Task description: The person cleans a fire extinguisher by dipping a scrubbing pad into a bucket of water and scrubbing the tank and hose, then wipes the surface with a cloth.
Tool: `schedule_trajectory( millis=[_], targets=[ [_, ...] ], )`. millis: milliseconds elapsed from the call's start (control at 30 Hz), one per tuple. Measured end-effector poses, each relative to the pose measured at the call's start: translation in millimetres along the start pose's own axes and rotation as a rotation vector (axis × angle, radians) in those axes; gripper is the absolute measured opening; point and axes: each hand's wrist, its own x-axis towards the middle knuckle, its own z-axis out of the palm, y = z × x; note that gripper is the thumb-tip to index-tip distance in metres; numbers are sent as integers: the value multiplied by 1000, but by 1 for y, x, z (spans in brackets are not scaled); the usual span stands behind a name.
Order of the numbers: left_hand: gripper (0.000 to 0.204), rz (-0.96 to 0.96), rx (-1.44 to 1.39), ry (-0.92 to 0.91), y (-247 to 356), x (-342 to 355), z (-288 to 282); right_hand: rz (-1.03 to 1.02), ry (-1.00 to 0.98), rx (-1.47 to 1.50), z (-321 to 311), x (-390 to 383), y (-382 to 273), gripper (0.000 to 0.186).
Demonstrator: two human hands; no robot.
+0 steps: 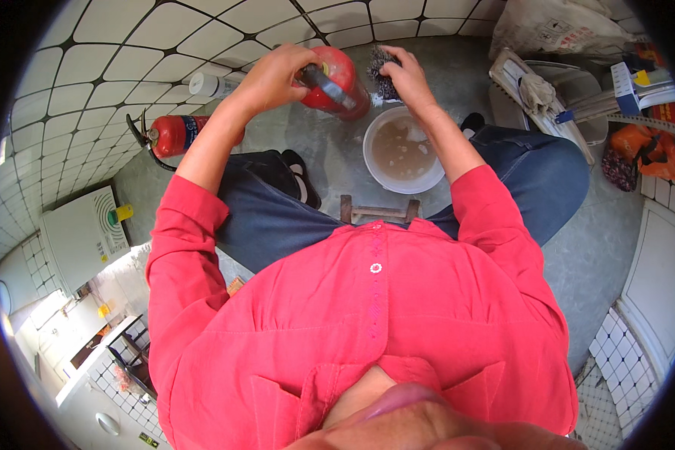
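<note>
A red fire extinguisher (336, 66) stands on the grey floor in front of me, wet-looking around its base. My left hand (281, 75) is closed on the black handle and hose (326, 86) at its top. Just right of it, my right hand (407, 75) grips a dark, speckled scrubbing cloth (383, 73), held a little apart from the extinguisher. Below my right wrist sits a white bucket (369, 154) of murky brown water with foam on it. A second red fire extinguisher (174, 136) with a black hose is left of my left forearm.
A white bottle (208, 85) lies near the tiled wall (202, 34). Between my knees is a small wooden stool (379, 212). At right are a white sack (559, 30), boards (547, 112), a pale glove (537, 93) and an orange bag (656, 154).
</note>
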Motion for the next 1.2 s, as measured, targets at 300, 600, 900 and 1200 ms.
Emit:
schedule_trajectory(
  millis=[300,600,900,1200],
  targets=[
    [55,-82,131,95,32,-30,6,-453,-358,-539,54,35,-58,27],
    [53,-67,43,116,24,-35,11,-717,-495,-602,12,-7,-65,21],
    [54,-141,33,114,25,-32,9,-464,-619,-625,68,71,-68,25],
    [63,-95,55,131,17,-40,15,-641,-310,-491,50,-11,-63,21]
  ],
)
